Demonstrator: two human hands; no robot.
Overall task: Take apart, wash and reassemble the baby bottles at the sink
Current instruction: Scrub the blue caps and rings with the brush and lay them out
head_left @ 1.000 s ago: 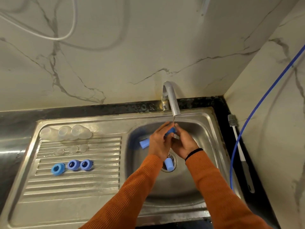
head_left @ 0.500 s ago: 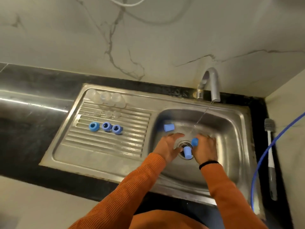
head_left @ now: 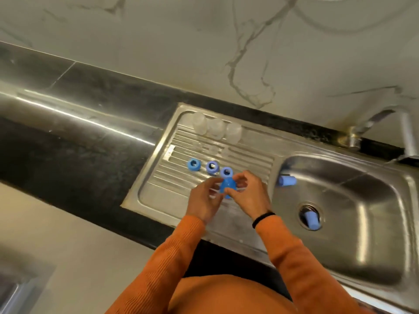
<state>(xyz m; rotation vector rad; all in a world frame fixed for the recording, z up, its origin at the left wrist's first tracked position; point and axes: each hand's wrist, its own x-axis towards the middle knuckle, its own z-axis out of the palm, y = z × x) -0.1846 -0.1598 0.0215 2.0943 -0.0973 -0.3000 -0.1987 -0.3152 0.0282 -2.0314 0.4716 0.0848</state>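
Over the ribbed drainboard (head_left: 247, 155), my left hand (head_left: 204, 199) and my right hand (head_left: 249, 196) together pinch a small blue bottle cap (head_left: 227, 186) between their fingertips. Just behind it stand three blue collar rings (head_left: 212, 166) in a row. Three clear bottle bodies (head_left: 216, 129) lie at the drainboard's back edge, with faint clear teats (head_left: 205, 146) in front of them. In the sink basin (head_left: 362, 200), one blue cap (head_left: 287, 180) lies by the left wall and another blue cap (head_left: 312, 220) rests on the drain.
The steel tap (head_left: 385, 122) rises at the back right of the basin. A black stone counter (head_left: 79, 132) runs to the left of the sink, against a marble wall. My orange sleeves cross the sink's front rim.
Both hands left the basin and moved left over the drainboard, carrying one blue cap. The camera swung left with them, and the cap on the drain stayed put.
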